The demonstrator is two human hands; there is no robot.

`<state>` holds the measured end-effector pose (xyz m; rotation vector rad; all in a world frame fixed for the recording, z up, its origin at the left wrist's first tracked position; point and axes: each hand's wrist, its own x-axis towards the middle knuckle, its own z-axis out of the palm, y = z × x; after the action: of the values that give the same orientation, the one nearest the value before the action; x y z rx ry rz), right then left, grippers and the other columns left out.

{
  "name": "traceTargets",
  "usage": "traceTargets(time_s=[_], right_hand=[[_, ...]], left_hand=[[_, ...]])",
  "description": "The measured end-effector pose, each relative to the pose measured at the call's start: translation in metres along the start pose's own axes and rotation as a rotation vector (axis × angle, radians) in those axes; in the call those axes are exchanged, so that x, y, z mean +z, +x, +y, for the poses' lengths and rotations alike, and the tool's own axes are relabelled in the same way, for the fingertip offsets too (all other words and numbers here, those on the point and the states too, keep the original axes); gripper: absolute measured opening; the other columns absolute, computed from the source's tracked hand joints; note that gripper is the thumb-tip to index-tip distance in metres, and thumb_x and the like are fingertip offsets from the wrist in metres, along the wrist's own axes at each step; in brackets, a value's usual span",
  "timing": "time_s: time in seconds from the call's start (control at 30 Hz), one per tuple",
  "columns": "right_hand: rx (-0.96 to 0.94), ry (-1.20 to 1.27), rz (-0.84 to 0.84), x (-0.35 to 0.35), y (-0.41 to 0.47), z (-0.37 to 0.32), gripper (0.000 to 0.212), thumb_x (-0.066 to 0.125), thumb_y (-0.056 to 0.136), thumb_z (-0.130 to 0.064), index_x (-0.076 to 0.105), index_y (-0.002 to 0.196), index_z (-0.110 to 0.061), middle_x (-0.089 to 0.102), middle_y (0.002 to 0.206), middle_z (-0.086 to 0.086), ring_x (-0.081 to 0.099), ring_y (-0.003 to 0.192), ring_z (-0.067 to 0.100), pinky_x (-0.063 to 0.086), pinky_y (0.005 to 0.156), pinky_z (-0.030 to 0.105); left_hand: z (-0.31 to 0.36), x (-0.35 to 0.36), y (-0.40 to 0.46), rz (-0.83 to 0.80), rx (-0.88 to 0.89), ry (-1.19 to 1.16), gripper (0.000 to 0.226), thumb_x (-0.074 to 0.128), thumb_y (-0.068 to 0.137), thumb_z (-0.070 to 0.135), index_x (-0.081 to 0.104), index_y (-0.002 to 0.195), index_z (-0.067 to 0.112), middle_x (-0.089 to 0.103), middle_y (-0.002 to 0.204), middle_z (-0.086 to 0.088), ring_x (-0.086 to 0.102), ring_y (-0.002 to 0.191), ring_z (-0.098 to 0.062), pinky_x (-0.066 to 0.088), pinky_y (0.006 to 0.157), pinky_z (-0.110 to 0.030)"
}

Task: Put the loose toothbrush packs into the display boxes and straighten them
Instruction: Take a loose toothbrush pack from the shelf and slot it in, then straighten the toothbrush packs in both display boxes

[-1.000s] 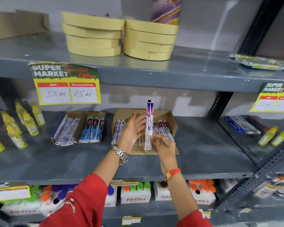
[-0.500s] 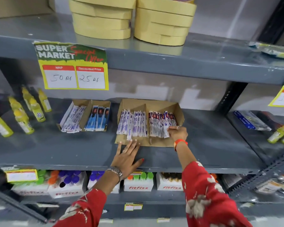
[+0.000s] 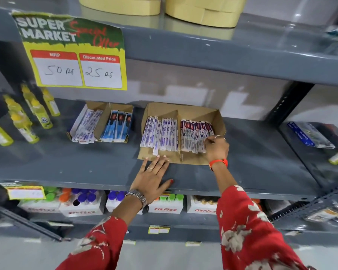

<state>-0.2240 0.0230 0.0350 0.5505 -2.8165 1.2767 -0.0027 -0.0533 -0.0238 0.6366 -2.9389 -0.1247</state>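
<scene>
Fingers point(image 3: 210, 140) of the right hand point(image 3: 217, 148) are curled together and press on the outer edge of the red-and-white toothbrush packs point(image 3: 195, 136); whether they pinch a single pack or only nudge the row cannot be told. Those packs lie fanned in the right compartment of the brown display box point(image 3: 220, 121), which sits at about twelve o'clock from the person, on the grey middle shelf point(image 3: 261, 152). The left hand point(image 3: 152, 178) lies flat, its fingers point(image 3: 157, 162) spread, with the tips just touching the front flap of the same box as if to steady it. In the left compartment the purple-and-white packs point(image 3: 160, 135) lie roughly side by side, though one or two stick out toward the front. At ten o'clock a smaller display box point(image 3: 105, 114) holds two more rows, the left one untidy.

No loose pack shows on the shelf around the boxes, so the work in hand looks like the straightening step. The next move probably calls for squaring the red-and-white row against the divider, then pushing the protruding purple packs back level.
</scene>
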Motion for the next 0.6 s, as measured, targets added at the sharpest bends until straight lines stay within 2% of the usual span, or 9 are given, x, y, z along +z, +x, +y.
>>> traceTargets(time_s=[0.1,0.2,0.3,0.43,0.5,0.6], right_hand=[[-0.15,-0.029,-0.037,-0.006,-0.011,0.01,0.013,0.062,0.081,-0.014,0.074,0.083,-0.011,0.077,0.089,0.012,0.07,0.083,0.029,0.053,0.075,0.027],[-0.314,-0.124,-0.152,-0.008,-0.027,0.02,0.012,0.062,0.076,-0.011,0.074,0.076,-0.013,0.077,0.079,0.01,0.071,0.075,0.026,0.057,0.071,0.029],[-0.35,-0.156,-0.232,-0.008,-0.036,0.025,0.016,0.059,0.073,-0.008,0.074,0.079,-0.013,0.076,0.081,0.009,0.07,0.076,0.025,0.059,0.073,0.032],[-0.407,-0.212,-0.15,-0.007,-0.027,0.021,0.02,0.057,0.081,-0.012,0.068,0.097,-0.008,0.07,0.099,0.018,0.064,0.094,0.032,0.055,0.078,0.034],[-0.435,-0.291,-0.195,-0.003,-0.017,0.016,0.026,0.051,0.087,-0.015,0.061,0.109,-0.006,0.064,0.11,0.02,0.055,0.108,0.034,0.052,0.087,0.038],[-0.406,-0.444,-0.304,0.006,-0.003,0.009,0.04,0.042,0.094,-0.027,0.05,0.122,-0.001,0.053,0.128,0.021,0.043,0.123,0.036,0.04,0.105,0.042]], left_hand=[[0.0,0.001,-0.001,0.006,0.003,0.001,0.068,0.01,0.087,0.058,-0.001,0.143,0.021,0.003,0.155,0.002,-0.007,0.14,-0.014,-0.013,0.111,-0.041],[0.0,0.0,-0.001,0.015,0.007,-0.013,0.067,0.015,0.089,0.057,0.001,0.143,0.02,0.005,0.155,0.001,-0.005,0.141,-0.015,-0.012,0.111,-0.042],[0.001,0.0,-0.002,0.019,0.007,-0.01,0.067,0.018,0.089,0.056,0.003,0.143,0.019,0.007,0.155,0.001,-0.002,0.141,-0.016,-0.01,0.112,-0.042],[0.001,-0.001,-0.002,0.011,0.003,-0.019,0.066,0.018,0.089,0.056,0.002,0.143,0.02,0.006,0.155,0.001,-0.003,0.141,-0.016,-0.01,0.112,-0.042],[0.001,-0.001,-0.002,0.001,0.0,-0.018,0.066,0.018,0.089,0.056,0.001,0.143,0.02,0.004,0.155,0.001,-0.004,0.141,-0.015,-0.01,0.112,-0.041],[0.002,-0.002,-0.001,0.003,-0.001,-0.021,0.066,0.019,0.09,0.054,0.003,0.143,0.02,0.006,0.155,0.001,-0.002,0.141,-0.016,-0.007,0.113,-0.042]])
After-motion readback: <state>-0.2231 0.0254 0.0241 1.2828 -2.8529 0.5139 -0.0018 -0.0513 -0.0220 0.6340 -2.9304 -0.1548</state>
